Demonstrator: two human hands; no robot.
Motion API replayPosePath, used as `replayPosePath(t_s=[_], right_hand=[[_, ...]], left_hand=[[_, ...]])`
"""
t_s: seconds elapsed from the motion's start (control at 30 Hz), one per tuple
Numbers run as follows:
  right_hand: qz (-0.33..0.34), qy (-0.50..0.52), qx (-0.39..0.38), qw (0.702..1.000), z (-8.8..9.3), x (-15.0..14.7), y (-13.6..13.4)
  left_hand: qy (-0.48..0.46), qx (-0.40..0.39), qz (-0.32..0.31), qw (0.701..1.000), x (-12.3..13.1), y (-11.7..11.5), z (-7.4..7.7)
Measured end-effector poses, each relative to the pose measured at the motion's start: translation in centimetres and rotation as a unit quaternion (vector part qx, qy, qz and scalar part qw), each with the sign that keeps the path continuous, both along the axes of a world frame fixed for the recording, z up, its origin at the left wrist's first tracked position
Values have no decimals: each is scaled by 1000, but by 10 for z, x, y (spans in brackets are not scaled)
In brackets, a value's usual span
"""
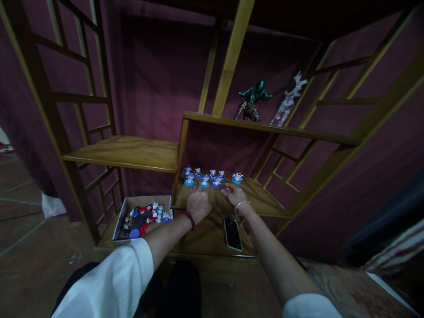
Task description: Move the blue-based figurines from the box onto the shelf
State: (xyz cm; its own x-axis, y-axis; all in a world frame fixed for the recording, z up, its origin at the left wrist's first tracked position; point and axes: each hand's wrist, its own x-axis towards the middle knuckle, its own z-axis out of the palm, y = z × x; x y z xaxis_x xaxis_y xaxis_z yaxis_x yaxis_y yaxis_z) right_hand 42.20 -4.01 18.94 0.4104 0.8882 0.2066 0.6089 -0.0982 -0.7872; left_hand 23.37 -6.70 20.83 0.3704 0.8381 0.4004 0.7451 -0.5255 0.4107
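My left hand (198, 204) reaches over the front edge of the lower shelf, back of the hand up, its fingertips mostly hidden. Just beyond it stand a light-blue-based figurine (189, 180) and another small blue figurine (205, 181). My right hand (233, 195) is beside a purple-based figurine (217, 182), fingers slightly bent and apart, with nothing visible in them. Behind these is a back row with a purple-based figurine (188, 170) and several darker ones, including a pinkish figurine (221, 175). Apart to the right stands a figurine on a blue base (236, 178).
A cardboard box (121, 221) full of jumbled figurines stands at lower left. A phone (232, 233) lies on the lower board between my forearms. Above, a green figure statue (254, 99) and a clear deer ornament (287, 104) stand on the upper shelf (212, 118). Wooden posts frame the sides.
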Motion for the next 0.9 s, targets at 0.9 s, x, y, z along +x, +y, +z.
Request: replayPosePath(t_s=[0.9], right_hand=[[53, -45, 192, 979, -22, -137, -106]], left_hand=[[-66, 149, -190, 968, -70, -43, -57]])
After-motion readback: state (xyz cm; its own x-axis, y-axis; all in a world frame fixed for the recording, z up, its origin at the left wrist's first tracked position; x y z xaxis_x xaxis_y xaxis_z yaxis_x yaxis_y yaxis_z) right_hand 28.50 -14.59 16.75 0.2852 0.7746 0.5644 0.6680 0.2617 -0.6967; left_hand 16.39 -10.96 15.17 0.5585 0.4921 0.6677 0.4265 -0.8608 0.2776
